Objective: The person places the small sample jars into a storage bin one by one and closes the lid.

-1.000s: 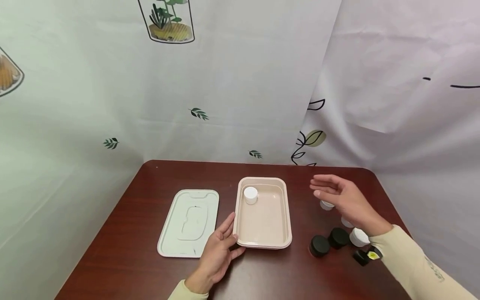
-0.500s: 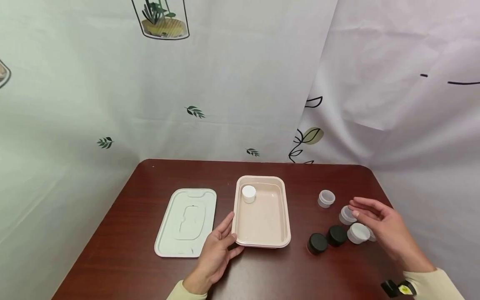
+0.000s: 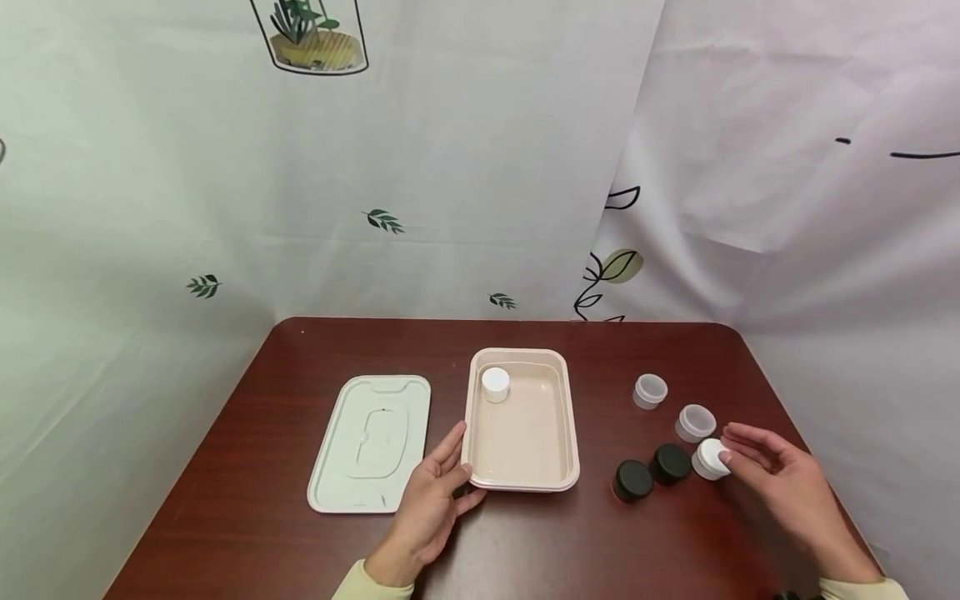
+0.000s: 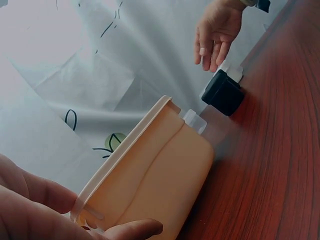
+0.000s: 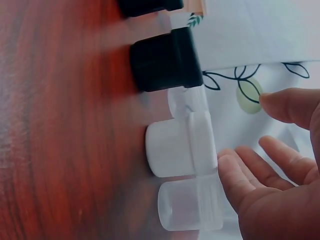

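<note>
My left hand touches the near left corner of a beige rectangular container with fairly straight fingers. One finger lies along its outer wall in the left wrist view. Inside, at the far left, stands a small jar with a white lid. My right hand is over the right end of a jar group, thumb and fingers apart. A fingertip is right at the lid of a white jar in the right wrist view. Beside that jar stands a clear jar, hidden by the hand in the head view.
A pale flat lid lies left of the container on the dark red table. Right of the container are two black-lidded jars and two translucent jars. A printed white cloth hangs behind the table.
My right hand has moved right and toward me, from above the far translucent jar to the white jar. The left hand stays at the container's corner. The head view has shifted slightly.
</note>
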Motion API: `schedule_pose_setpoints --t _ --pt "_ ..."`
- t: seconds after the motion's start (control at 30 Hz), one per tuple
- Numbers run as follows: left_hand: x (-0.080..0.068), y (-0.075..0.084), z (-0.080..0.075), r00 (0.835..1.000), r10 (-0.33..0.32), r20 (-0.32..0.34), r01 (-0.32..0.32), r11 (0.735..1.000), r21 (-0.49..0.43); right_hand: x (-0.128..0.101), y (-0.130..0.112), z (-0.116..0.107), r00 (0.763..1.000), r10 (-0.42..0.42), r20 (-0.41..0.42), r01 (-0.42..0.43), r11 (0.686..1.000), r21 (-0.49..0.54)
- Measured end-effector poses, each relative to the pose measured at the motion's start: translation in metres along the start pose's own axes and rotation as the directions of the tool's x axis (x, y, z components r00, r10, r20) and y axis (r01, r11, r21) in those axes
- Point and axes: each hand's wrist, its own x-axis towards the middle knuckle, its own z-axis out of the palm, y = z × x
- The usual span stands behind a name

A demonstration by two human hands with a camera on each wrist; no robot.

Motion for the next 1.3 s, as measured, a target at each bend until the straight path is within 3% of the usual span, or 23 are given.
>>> schedule_pose_setpoints --t 0.1,0.3,0.6,0.83,1.07,1.3 --pt "0.000 0.000 -0.001 1.000 -0.001 -0.009 0.001 1.000 0.004 0.000 -0.001 0.004 1.000 0.005 -0.011 -0.006 0.996 -0.092" --pt "0.000 0.000 -0.001 1.000 -0.002 -0.012 0.002 1.000 0.009 -0.004 -0.005 0.008 1.000 -0.007 -0.022 0.003 0.989 -0.145" --pt "0.000 0.001 -0.002 1.000 0.004 -0.007 -0.004 1.000 0.003 -0.013 -0.004 0.011 0.999 -0.009 -0.050 0.005 0.996 -0.090" --pt "-0.001 0.000 -0.002 1.000 0.002 0.000 -0.002 1.000 0.012 -0.018 0.003 0.012 0.996 0.046 -0.070 -0.051 0.997 -0.065" --pt "-0.001 0.001 -0.001 1.000 0.010 0.008 -0.010 1.000 0.004 -0.019 0.012 0.018 0.996 0.006 -0.089 -0.006 1.000 -0.001" --pt "-0.001 0.000 0.000 1.000 0.005 0.004 -0.005 1.000 0.005 -0.022 0.021 0.024 0.991 0.108 -0.076 -0.113 0.992 -0.057"
